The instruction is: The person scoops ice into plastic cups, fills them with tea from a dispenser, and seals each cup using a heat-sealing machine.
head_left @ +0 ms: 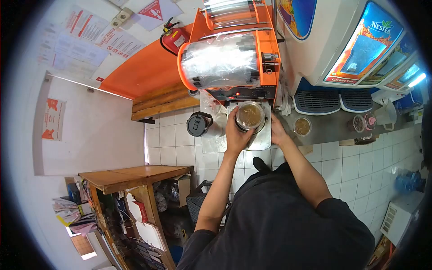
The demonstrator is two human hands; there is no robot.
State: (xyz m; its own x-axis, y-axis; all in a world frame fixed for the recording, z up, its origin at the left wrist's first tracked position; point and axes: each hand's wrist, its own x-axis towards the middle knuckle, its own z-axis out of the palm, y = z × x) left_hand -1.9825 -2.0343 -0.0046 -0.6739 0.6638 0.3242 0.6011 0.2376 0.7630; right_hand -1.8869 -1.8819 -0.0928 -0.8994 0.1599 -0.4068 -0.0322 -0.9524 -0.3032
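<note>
My left hand (pixel 237 135) is wrapped round the side of a clear plastic cup (pixel 250 115) of brown drink, seen from above. The cup is over the metal tray (pixel 263 143) at the front of an orange cup sealing machine (pixel 230 93). Along the tray's right edge lies my right hand (pixel 278 131), its visible fingers stretched out and some of them hidden. A roll of clear film (pixel 220 62) sits on the machine above both hands. To the right, a second cup of brown drink (pixel 302 126) stands on the counter.
Left of the tray stands a dark-lidded tumbler (pixel 200 124). A drink dispenser (pixel 310 54) with drip trays (pixel 316 102) is at the right. Further along the counter are a pink-topped container (pixel 370 120) and a clear jug (pixel 386 114). A wooden desk (pixel 135 175) stands at lower left.
</note>
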